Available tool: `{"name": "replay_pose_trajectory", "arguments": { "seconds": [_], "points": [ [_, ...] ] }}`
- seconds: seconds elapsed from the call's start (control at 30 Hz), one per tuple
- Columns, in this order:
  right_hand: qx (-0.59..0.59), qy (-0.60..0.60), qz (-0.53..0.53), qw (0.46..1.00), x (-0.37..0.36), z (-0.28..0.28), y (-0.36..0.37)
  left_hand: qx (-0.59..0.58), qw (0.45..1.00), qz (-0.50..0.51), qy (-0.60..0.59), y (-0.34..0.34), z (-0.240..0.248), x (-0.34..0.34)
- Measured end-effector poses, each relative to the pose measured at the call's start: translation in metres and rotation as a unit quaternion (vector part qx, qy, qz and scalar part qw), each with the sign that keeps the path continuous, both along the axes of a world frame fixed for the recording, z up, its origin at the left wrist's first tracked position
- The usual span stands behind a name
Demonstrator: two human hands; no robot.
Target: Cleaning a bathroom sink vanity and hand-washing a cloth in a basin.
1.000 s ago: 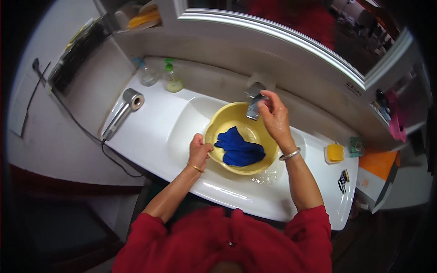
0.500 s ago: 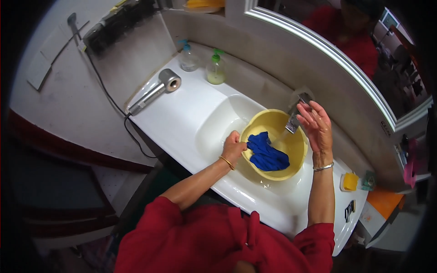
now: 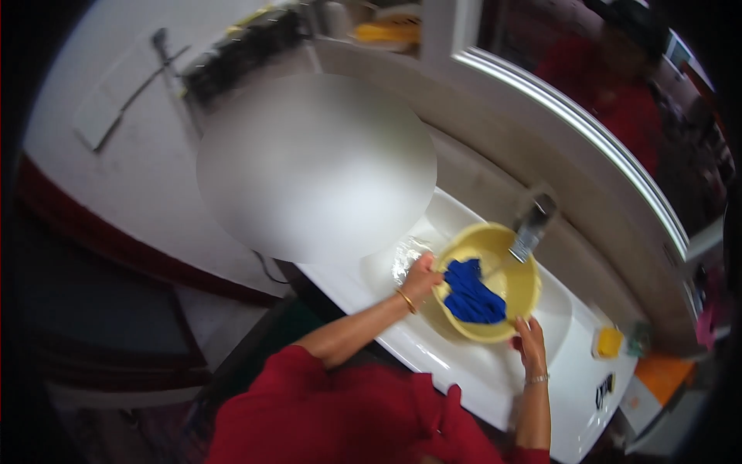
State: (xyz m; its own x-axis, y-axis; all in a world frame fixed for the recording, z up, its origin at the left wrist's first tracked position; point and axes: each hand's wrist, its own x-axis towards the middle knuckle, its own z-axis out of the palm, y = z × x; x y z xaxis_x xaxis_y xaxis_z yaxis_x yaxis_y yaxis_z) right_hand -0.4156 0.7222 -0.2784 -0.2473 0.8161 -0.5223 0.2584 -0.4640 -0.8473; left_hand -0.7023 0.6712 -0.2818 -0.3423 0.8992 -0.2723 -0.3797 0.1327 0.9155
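Note:
A yellow plastic basin sits in the white sink, tilted a little. Inside it a crumpled, wet-looking blue cloth lies toward its left side. My left hand is closed on the basin's left rim. At the near right rim my right hand grips the same basin, its fingers at the edge and partly out of sight. The metal faucet reaches over the basin's far side, with a faint stream of water below its spout.
Water glints in the white sink left of the basin. On the counter's right end stand a yellow block in a dish and a small green container. A mirror hangs above. A grey blurred oval hides the counter's left part.
My right hand has come down from beside the faucet handle to the basin's near right rim. My left hand stays on the rim. The whole view has shifted.

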Motion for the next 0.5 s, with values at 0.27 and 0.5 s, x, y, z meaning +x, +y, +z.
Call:
{"name": "replay_pose_trajectory", "arguments": {
  "seconds": [0.27,0.5],
  "points": [
    [0.016,0.026,-0.058,0.998,-0.018,-0.029,-0.014,-0.034,0.999,-0.012,0.041,0.003,-0.028,-0.019],
    [0.029,0.045,-0.099,0.994,-0.018,-0.038,-0.027,-0.105,0.955,-0.114,0.252,-0.004,-0.002,-0.028]
  ]
}}
